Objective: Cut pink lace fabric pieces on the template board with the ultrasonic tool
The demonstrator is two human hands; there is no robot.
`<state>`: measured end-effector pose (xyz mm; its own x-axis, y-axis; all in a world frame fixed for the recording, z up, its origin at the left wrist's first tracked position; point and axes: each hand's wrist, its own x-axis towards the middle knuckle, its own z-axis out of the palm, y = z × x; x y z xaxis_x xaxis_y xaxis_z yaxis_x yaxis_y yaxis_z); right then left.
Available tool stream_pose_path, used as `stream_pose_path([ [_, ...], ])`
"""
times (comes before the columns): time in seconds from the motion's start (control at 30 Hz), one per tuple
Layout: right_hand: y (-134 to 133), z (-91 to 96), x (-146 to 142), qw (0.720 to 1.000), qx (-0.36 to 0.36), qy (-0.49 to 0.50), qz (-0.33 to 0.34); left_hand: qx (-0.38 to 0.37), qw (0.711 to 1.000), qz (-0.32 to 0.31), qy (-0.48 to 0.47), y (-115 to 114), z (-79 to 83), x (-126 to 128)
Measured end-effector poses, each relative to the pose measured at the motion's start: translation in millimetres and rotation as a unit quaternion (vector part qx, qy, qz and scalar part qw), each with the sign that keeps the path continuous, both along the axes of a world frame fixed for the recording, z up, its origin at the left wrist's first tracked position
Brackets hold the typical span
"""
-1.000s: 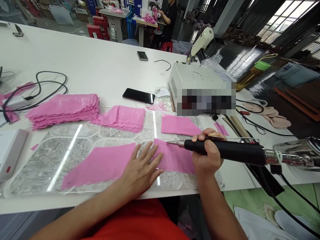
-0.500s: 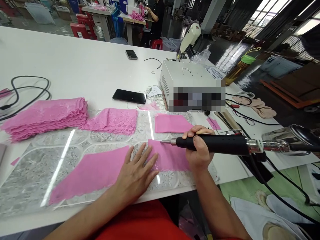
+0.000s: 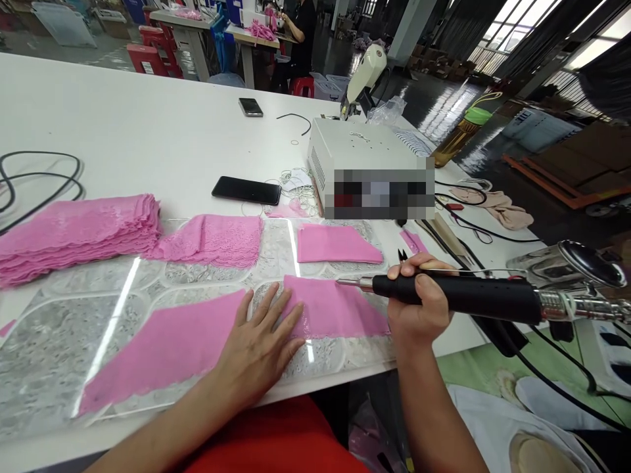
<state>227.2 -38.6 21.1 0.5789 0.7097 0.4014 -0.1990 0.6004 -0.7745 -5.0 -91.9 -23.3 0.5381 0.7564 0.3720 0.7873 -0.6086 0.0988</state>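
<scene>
My left hand (image 3: 263, 348) lies flat with fingers spread, across the right end of a long pink lace fabric piece (image 3: 172, 348). Its fingertips touch the left edge of a second pink fabric piece (image 3: 335, 312). My right hand (image 3: 419, 312) grips a black pen-shaped tool (image 3: 473, 295) held nearly level. The tool's slim metal tip points left, at the upper edge of that second piece. Two dark points (image 3: 403, 255) show just above my right fingers; what they belong to is partly hidden. A metal cup with a dark lid (image 3: 574, 263) is by the tool's rear end.
Behind the work lie a folded pink fabric stack (image 3: 338, 244), a scalloped lace stack (image 3: 217, 240) and a taller stack (image 3: 73, 230). A phone (image 3: 246, 190) and a grey box-shaped machine (image 3: 365, 141) stand farther back. Cables run along the right side. A person (image 3: 296, 39) sits in the background.
My right hand and the tool have moved right, the tip sliding along the upper edge of the second fabric piece. My left hand stays on the fabric. The view has shifted slightly.
</scene>
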Motion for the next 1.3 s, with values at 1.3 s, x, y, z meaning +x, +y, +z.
stream_pose_path([
  [1.3, 3, -3.3, 20, 0.999, -0.003, -0.018, -0.040, 0.005, 1.000, 0.006, -0.024, 1, -2.9, 2],
])
